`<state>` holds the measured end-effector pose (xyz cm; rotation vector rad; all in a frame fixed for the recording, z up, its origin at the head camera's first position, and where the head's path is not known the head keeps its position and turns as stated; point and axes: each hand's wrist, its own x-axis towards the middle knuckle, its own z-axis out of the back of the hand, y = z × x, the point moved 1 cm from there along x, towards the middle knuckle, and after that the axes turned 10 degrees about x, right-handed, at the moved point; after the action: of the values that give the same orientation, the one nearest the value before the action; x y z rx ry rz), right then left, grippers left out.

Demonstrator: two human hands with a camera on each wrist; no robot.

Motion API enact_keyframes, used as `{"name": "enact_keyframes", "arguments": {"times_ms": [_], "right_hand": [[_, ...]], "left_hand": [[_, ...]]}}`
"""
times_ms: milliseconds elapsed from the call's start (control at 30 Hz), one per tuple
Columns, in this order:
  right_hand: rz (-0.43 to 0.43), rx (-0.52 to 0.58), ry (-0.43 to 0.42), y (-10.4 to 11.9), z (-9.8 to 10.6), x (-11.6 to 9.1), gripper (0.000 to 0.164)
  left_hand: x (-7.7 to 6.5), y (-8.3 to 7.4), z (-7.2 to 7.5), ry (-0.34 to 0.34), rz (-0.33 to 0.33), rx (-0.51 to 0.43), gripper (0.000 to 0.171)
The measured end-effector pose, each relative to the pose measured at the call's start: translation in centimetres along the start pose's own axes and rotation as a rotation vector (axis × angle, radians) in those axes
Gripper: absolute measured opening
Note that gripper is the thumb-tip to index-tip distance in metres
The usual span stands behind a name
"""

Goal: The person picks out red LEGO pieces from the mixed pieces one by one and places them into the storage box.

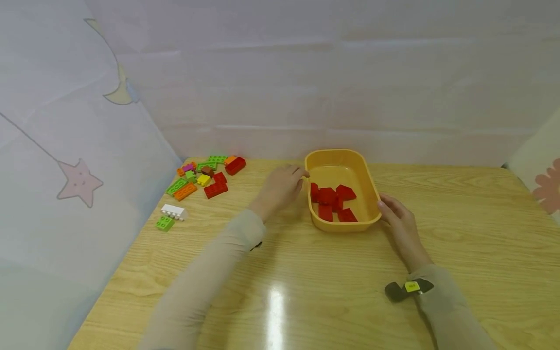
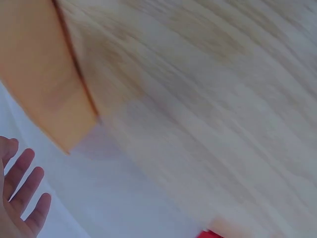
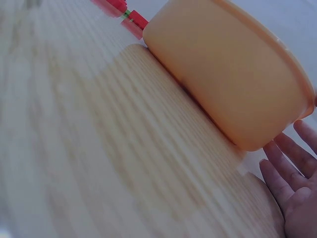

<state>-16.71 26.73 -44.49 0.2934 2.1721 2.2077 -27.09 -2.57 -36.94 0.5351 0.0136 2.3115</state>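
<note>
Flanking the yellow bin [image 1: 341, 227] on both sides: reaching to its left rim with the left hand [image 1: 282, 189], fingers loosely extended, contact unclear; touching its near right corner with the right hand [image 1: 399, 218], relaxed, clenching nothing. Sits between the two, with long axis pointing away from the body, holding red blocks [image 1: 325, 196] toward its near left.

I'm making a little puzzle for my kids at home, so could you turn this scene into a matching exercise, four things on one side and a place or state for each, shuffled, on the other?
Things:
1. Left hand
2. Right hand
3. White brick
4. Yellow tray

Places and states:
A. Beside a light green brick
B. At the tray's right side
C. Has red pieces inside
D. At the tray's left side

Pairs: 1-D, 2-B, 3-A, 4-C
</note>
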Motion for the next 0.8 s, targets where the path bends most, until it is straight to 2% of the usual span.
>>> {"name": "enact_keyframes", "arguments": {"times_ms": [133, 300, 467, 567, 667, 800], "right_hand": [[0.005, -0.003, 0.004, 0.0, 0.1, 0.0, 0.055], [0.002, 0.045, 0.004, -0.2, 0.0, 0.0, 0.054], [0.002, 0.102, 0.003, -0.3, -0.1, 0.0, 0.053], [0.008, 0.068, 0.004, -0.3, -0.1, 0.0, 0.054], [0.011, 0.028, 0.002, -0.2, -0.1, 0.0, 0.055], [0.008, 0.023, 0.003, -0.2, -0.1, 0.1, 0.056]], "left_hand": [[-1.0, 1.7, -0.7, 0.025, 0.047, 0.009, 0.021], [-2.2, 3.6, -1.7, 0.037, 0.106, 0.031, 0.021], [-3.3, 5.2, -1.9, 0.048, 0.092, 0.056, 0.019], [-3.9, 6.1, -1.8, 0.068, 0.065, 0.087, 0.018], [-4.5, 6.9, -1.7, 0.110, 0.070, 0.114, 0.018], [-5.2, 8.1, -1.7, 0.215, 0.128, 0.161, 0.021]]}}
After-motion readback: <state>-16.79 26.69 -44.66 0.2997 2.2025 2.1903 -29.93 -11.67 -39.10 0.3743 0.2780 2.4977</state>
